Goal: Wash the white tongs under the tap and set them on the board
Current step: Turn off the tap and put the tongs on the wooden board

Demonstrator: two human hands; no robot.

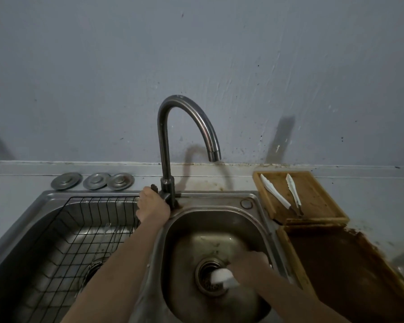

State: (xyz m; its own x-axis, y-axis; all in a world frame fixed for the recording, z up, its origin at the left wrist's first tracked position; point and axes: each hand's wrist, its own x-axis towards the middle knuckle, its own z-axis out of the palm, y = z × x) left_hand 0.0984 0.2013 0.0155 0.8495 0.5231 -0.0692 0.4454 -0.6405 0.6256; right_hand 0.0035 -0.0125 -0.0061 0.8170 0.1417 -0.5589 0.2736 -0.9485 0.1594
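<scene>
Two bare hands are at work over a steel sink with two basins. Nearest, the right hand (250, 264) is low in the right basin (189, 231), its grip closed around one white object (223, 277) that pokes out from the fingers toward the drain (210, 276). Only a short, blurred white end shows, lying over the drain's right side; it looks like the white tongs, but its shape is too smeared to tell more, and the rest is hidden under the hand.

In the left basin sits one black wire rack (79, 229), with a few thin metal utensils lying in it.

Farther on, the left hand (152, 206) rests on the strip between the two basins, its grip wrapped on the tap's lever at the foot of the tap (165, 145). The single gooseneck spout curves over the right basin; no water stream can be made out.

On the desk to the right of the sink lie two wooden boards: a dark, stained one (350, 271) near the front edge and a lighter board (313, 201) behind it, toward the back edge. On the lighter board lie two more tongs (282, 197), white with dark hinge ends, side by side and slightly fanned apart.

At the desk's back edge, left of the tap, three round metal lids (93, 181) sit in a row, the right two overlapping.
</scene>
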